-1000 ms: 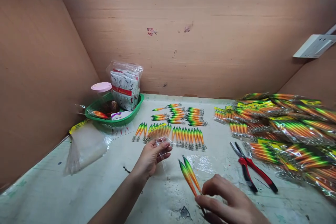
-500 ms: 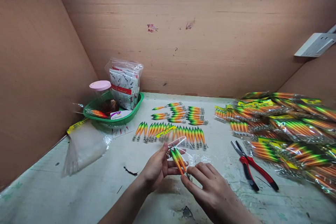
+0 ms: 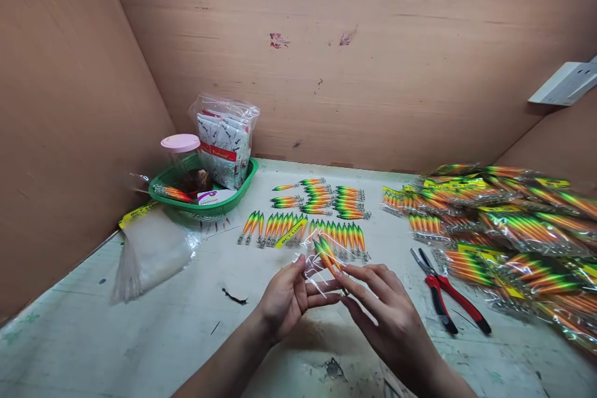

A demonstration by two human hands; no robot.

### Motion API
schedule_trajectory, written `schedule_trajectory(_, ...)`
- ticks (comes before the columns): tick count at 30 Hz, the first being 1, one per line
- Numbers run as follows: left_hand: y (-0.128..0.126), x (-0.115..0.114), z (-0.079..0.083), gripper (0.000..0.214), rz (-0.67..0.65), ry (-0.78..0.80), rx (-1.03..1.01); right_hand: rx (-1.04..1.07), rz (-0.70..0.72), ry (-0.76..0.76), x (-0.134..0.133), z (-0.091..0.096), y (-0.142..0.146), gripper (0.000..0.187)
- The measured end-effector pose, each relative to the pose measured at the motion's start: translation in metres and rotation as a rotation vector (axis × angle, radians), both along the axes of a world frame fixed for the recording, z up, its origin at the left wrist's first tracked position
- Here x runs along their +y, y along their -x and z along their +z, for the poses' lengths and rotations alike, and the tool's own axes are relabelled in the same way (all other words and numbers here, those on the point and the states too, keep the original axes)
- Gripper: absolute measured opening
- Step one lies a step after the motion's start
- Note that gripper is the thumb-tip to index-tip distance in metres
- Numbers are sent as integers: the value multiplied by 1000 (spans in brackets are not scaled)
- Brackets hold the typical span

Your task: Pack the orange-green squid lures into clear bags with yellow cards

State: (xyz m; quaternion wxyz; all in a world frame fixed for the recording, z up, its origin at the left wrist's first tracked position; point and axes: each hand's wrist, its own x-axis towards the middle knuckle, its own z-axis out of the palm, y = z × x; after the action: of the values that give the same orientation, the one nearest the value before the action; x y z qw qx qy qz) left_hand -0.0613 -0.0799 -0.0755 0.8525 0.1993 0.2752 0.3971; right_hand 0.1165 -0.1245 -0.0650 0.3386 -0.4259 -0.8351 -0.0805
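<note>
My left hand (image 3: 283, 300) is closed on the side of a clear plastic bag (image 3: 311, 273) with a yellow "BCT LURE" header (image 3: 291, 234). Two green, yellow and orange fishing lures (image 3: 328, 256) lie slanted at the bag, tips up and left. Whether they are fully inside it, I cannot tell. My right hand (image 3: 389, 300) grips the lures by their lower, hooked ends, thumb beneath and fingers above. Just beyond the hands, more loose lures (image 3: 342, 237) stand in a row on the white table (image 3: 186, 348), and stacked groups of lures (image 3: 318, 199) lie behind them.
On the right, packed bags of lures (image 3: 536, 224) form a pile, with red-handled pliers (image 3: 450, 298) beside it. To the left are empty clear bags (image 3: 158, 258) and a green basket (image 3: 219, 206) holding a pink-lidded jar (image 3: 180, 144) and a bag of packets (image 3: 224, 143).
Both hands have shifted slightly right and up with the bag and lures. My right fingers now reach farther over the lures' lower ends. The camera view has tilted a little.
</note>
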Motion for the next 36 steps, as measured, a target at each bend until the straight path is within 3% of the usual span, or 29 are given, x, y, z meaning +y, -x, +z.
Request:
schedule_trajectory(6, -4, -6, 1, 31, -16, -11, -65, -13, 4, -43, 1, 0, 3, 50)
schedule_trajectory(11, -8, -11, -4, 31, 36, 14, -157, 34, 45, -74, 1, -1, 10, 48)
schedule_trajectory(17, -6, -13, -1, 49, 73, 47, -157, 11, 172, 91, -2, 6, 8, 45)
schedule_trajectory(21, -6, -13, 0, 44, 80, 48, -184, 100, 54, -24, -5, 9, 11, 48)
schedule_trajectory(24, -4, -12, -1, 35, 50, 38, -279, 222, -137, -125, -6, 16, 10, 37)
schedule_trajectory(27, -3, -13, -3, 30, -6, 24, -380, 296, -225, 40, -2, 28, 8, 34)
schedule_trajectory(31, -8, -16, -10, 35, -17, 58, -418, 392, -94, 442, 3, 45, 10, 12)
schedule_trajectory(36, -13, -13, -13, 33, 129, 147, -285, 419, -23, 628, 15, 44, 5, 25)
